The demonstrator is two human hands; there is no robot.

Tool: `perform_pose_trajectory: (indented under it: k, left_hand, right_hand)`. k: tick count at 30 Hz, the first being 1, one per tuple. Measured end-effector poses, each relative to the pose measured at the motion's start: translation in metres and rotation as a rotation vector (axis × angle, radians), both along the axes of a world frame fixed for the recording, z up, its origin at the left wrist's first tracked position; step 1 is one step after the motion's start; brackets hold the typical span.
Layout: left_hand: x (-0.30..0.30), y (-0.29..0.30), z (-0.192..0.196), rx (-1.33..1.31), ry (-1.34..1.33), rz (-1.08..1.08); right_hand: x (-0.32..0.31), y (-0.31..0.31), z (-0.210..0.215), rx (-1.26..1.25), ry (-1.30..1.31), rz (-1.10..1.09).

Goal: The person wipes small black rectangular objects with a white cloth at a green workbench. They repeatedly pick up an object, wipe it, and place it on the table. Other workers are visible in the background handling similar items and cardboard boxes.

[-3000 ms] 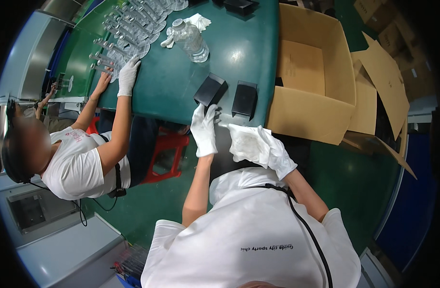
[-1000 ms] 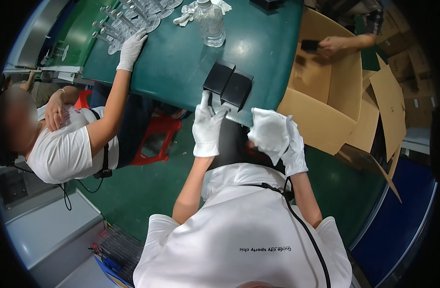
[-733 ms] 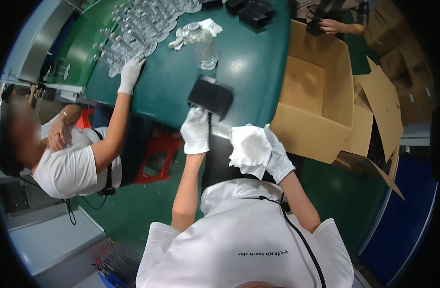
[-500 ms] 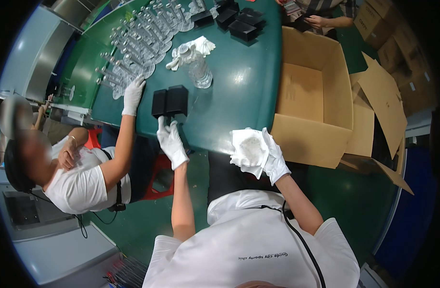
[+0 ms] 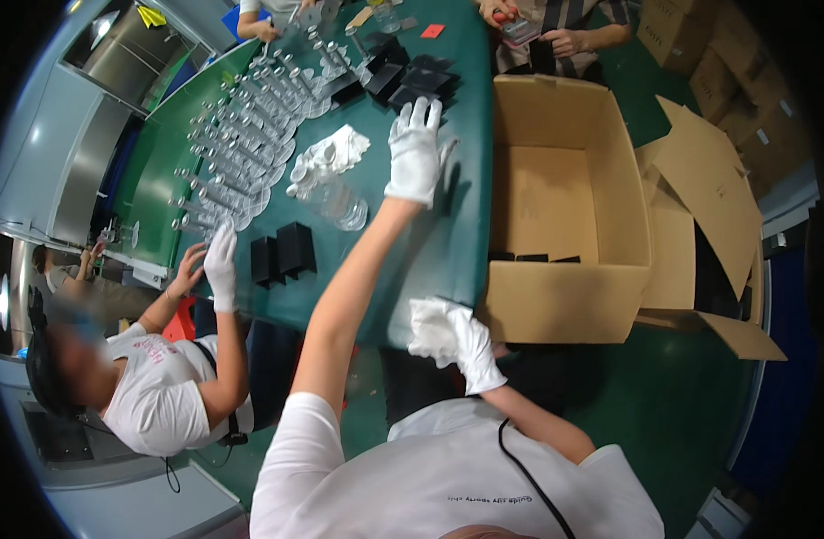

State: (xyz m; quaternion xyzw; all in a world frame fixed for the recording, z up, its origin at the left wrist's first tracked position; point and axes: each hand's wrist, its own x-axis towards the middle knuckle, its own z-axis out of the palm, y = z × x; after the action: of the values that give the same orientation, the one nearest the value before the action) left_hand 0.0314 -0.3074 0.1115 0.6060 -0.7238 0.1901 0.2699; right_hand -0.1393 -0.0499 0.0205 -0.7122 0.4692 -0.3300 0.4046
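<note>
My left hand [image 5: 414, 160], in a white glove, reaches far across the green table with its fingers stretched out and nothing in them. Its fingertips are just short of a cluster of black boxes [image 5: 423, 85]. Near the table's front edge, my right hand [image 5: 475, 349], also gloved, is closed on a crumpled white cloth [image 5: 434, 330]. Two black boxes [image 5: 295, 250] stand side by side at the table's left edge. Between them and my left hand is a clear bottle [image 5: 347, 208], with a second white cloth [image 5: 342, 148] behind it.
Many clear round bases with metal-topped stems [image 5: 250, 135] crowd the table's left side. A large open cardboard box [image 5: 564, 301] adjoins the table on the right, with black things inside. A co-worker [image 5: 174, 395] sits at left; another person's hands [image 5: 564, 42] work at the far end.
My left hand has left the two black boxes at the left and stretched forward to the far cluster. The cloth in my right hand is now more bunched up. The view has shifted.
</note>
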Motion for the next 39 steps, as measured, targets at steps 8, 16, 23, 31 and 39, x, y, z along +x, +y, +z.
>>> perform_pose_trajectory:
  k: [8,16,23,31,39]
  left_hand:
    - [-0.005,-0.179,0.005,0.341,0.118,0.273]
    - [0.028,-0.196,-0.023,0.239,-0.034,0.281]
    - [0.006,-0.101,-0.013,0.306,-0.014,0.128]
    - [-0.009,0.081,0.010,0.370,-0.106,-0.139]
    - [0.050,0.197,0.017,0.435,-0.259,-0.227]
  right_hand:
    - [-0.005,-0.006,0.066,0.589,-0.437,0.060]
    - [-0.006,0.000,0.045,0.452,-0.448,0.105]
    - [-0.008,-0.009,0.051,0.350,-0.051,0.205]
    - [-0.031,-0.005,-0.059,0.190,-0.164,-0.028]
    - [-0.033,-0.051,0.048,0.750,-0.864,0.043]
